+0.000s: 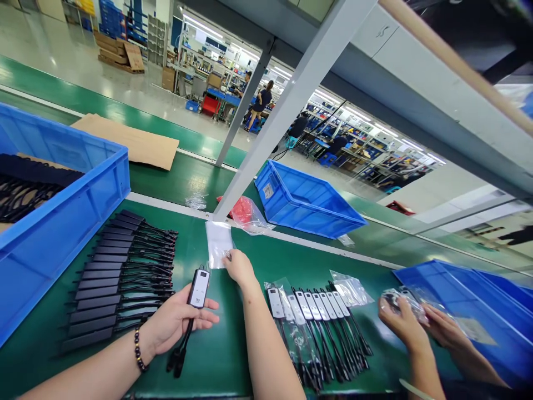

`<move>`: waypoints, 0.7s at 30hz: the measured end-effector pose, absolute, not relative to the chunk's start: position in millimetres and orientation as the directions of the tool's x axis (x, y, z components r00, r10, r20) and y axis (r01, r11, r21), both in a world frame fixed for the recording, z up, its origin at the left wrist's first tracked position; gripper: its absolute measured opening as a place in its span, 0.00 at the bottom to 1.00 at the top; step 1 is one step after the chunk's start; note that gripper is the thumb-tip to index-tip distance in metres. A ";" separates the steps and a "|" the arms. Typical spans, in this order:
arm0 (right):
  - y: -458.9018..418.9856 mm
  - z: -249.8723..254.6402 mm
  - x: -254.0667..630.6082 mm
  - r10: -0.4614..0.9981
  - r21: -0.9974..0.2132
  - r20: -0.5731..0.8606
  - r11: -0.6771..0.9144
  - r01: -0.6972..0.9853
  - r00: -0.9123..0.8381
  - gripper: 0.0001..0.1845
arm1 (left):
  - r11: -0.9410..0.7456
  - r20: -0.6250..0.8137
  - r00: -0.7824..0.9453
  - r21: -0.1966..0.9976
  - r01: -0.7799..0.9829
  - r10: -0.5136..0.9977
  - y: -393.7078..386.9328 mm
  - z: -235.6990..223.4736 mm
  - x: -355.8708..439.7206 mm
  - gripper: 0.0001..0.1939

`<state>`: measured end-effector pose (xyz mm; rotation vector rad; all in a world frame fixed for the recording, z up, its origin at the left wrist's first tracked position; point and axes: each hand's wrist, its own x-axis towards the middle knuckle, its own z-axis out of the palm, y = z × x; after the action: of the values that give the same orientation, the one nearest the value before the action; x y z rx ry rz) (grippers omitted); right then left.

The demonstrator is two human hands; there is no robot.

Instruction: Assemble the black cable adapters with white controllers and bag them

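Note:
My left hand (177, 318) holds a small grey-and-black electronic device (199, 289) upright between thumb and fingers. A small dark window shows near the device's top, and its short black cables (181, 350) hang below the palm. My right hand (240, 269) is closed at the lower right corner of a stack of clear plastic bags (219, 242), its fingertips pinched on the bag edge. Left of my left hand lies a long row of like devices (100, 283) on edge, cables pointing right. Right of my right forearm lie more devices (314, 305), face up, some in clear bags.
A co-worker's hands (402, 322) hold a bagged item at the right. Blue crates stand at left (95, 183), behind the frame (308, 205) and at right (458, 311). A red bag (241, 211) lies by the slanted post (287, 116); cardboard (129, 139) lies farther back.

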<state>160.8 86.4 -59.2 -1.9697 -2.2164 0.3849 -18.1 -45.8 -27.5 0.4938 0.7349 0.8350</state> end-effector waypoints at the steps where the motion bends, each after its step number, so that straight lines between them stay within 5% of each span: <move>1: 86.6 -58.8 159.8 0.992 -0.290 -0.049 0.099 0.952 -0.118 0.06 | 0.583 -0.382 0.454 0.655 -0.482 0.805 -45.6 -27.1 -18.5 0.26; 7: 70.1 -38.4 169.7 0.999 -0.312 0.026 0.045 0.949 -0.039 0.10 | 0.571 -0.386 0.446 0.700 -0.429 0.808 -46.8 -23.0 -19.3 0.20; 16: -7.5 -33.9 177.1 0.997 -0.550 -0.042 0.034 0.835 -0.068 0.15 | 0.659 -0.470 0.538 0.716 -0.231 0.700 -103.3 -14.3 -21.6 0.12; 21: -33.8 -35.1 169.3 0.985 -0.513 -0.057 0.112 0.851 -0.164 0.11 | 0.680 -0.521 0.503 0.705 -0.201 0.689 -125.6 -11.1 -25.9 0.14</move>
<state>169.3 -33.8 -35.1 -1.8048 -2.0960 0.6340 -25.9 -125.6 -11.1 0.6242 0.8897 0.5818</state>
